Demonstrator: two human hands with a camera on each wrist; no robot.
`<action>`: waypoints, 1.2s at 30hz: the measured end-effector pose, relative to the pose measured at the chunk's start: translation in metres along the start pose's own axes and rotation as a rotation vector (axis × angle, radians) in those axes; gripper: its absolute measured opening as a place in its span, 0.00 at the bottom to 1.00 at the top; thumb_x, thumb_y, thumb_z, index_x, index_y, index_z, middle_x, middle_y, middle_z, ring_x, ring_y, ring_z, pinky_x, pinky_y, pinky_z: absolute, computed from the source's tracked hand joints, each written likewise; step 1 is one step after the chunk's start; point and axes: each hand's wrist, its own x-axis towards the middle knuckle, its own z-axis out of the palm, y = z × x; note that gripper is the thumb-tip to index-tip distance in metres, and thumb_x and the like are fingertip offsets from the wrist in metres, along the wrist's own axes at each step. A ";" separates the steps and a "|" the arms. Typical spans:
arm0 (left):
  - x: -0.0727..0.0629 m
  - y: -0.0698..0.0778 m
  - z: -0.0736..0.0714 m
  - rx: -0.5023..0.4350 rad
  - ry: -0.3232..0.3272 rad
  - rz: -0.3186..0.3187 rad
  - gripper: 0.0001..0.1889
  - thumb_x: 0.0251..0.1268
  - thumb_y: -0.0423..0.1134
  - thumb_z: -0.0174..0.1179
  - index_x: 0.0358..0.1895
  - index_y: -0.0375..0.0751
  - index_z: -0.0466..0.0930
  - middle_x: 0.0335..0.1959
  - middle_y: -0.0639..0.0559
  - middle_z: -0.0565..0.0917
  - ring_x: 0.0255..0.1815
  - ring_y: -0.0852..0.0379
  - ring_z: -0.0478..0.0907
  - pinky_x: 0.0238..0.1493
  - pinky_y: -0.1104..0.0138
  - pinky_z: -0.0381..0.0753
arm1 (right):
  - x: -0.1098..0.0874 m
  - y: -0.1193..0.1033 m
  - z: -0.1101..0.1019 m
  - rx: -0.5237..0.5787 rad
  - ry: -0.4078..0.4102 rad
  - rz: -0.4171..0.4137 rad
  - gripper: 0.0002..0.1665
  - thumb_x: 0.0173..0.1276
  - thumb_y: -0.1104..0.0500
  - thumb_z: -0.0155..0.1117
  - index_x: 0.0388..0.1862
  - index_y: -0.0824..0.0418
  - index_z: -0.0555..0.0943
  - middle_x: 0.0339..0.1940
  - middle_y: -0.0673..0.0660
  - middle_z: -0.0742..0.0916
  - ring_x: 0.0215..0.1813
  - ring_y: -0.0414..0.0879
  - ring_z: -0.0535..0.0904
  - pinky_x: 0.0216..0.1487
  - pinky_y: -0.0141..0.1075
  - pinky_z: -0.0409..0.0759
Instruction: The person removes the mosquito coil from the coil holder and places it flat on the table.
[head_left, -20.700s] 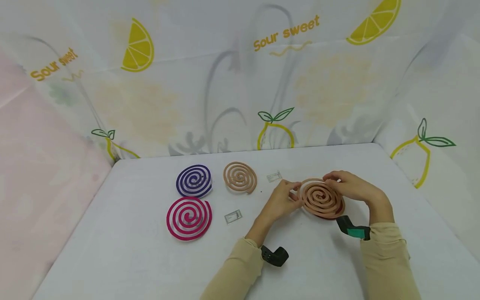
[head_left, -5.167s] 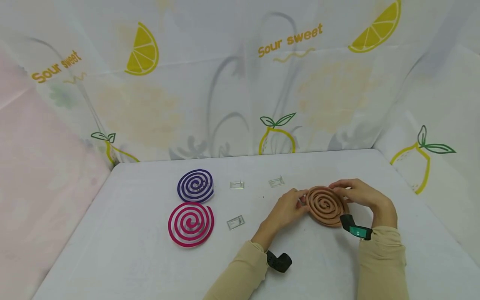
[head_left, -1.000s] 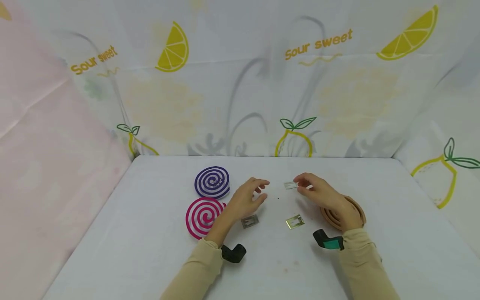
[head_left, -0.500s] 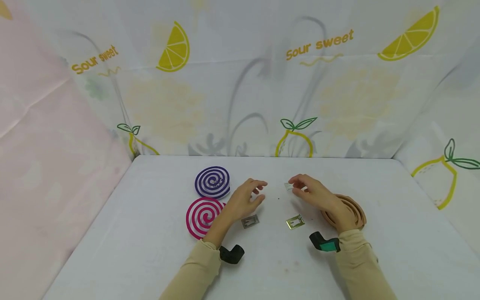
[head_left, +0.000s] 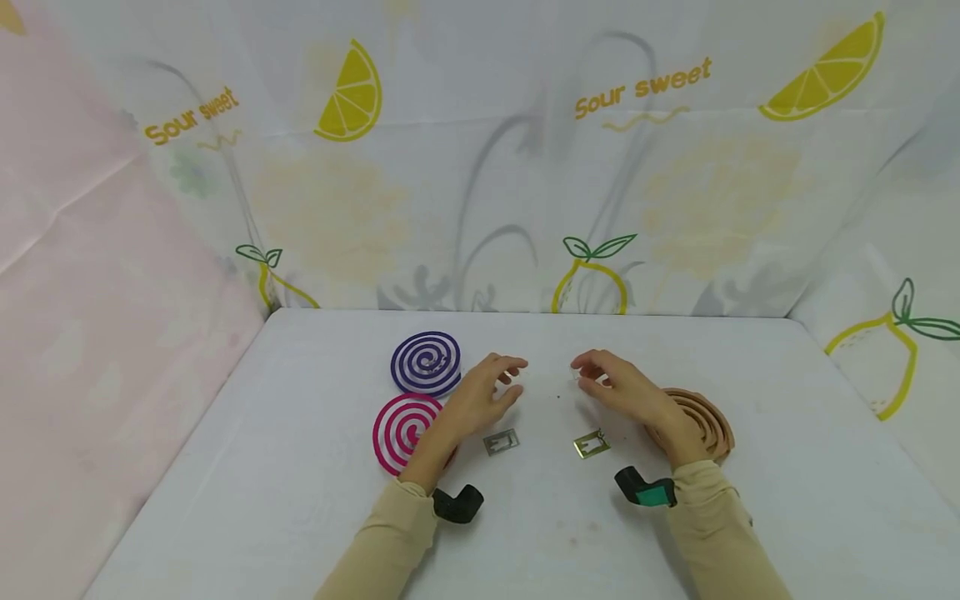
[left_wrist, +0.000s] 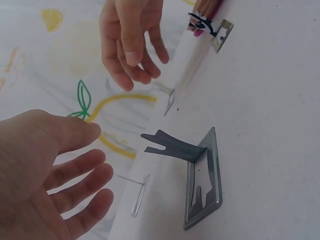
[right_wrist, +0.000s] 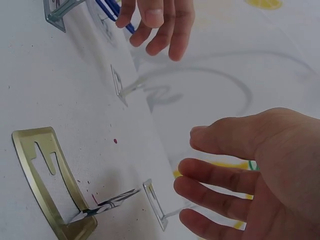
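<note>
My left hand (head_left: 474, 400) hovers above the table with fingers loosely bent, holding nothing. Below it lies a grey metal mosquito coil stand (left_wrist: 216, 172), its forked tongue bent up. My right hand (head_left: 628, 390) hangs likewise in the air, between a gold coil stand (right_wrist: 35, 134) and a stack of brown mosquito coils (head_left: 712, 421). That stack is partly covered by my right wrist. To the left of my left hand lie a purple coil (head_left: 408, 358) and a pink coil (head_left: 384, 433), the pink one partly behind my forearm.
Two more silver stands, one seen at the back in the right wrist view (right_wrist: 118, 86) and another nearer stand (right_wrist: 151, 200), are mostly hidden by my hands in the head view. A lemon-print cloth (head_left: 480, 208) forms the wall behind the white table (head_left: 247, 467).
A brown coil left its stand at the back, and both hands left the brown stack. A gold stand now lies on the table. In the last second both hands drifted slightly left.
</note>
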 end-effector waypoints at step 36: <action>-0.031 -0.026 -0.076 -0.011 -0.252 -0.074 0.16 0.69 0.40 0.53 0.57 0.41 0.76 0.42 0.50 0.80 0.41 0.57 0.77 0.45 0.66 0.78 | 0.014 -0.055 0.064 0.159 -0.159 -0.134 0.17 0.71 0.60 0.54 0.57 0.63 0.72 0.50 0.59 0.81 0.49 0.47 0.77 0.50 0.40 0.77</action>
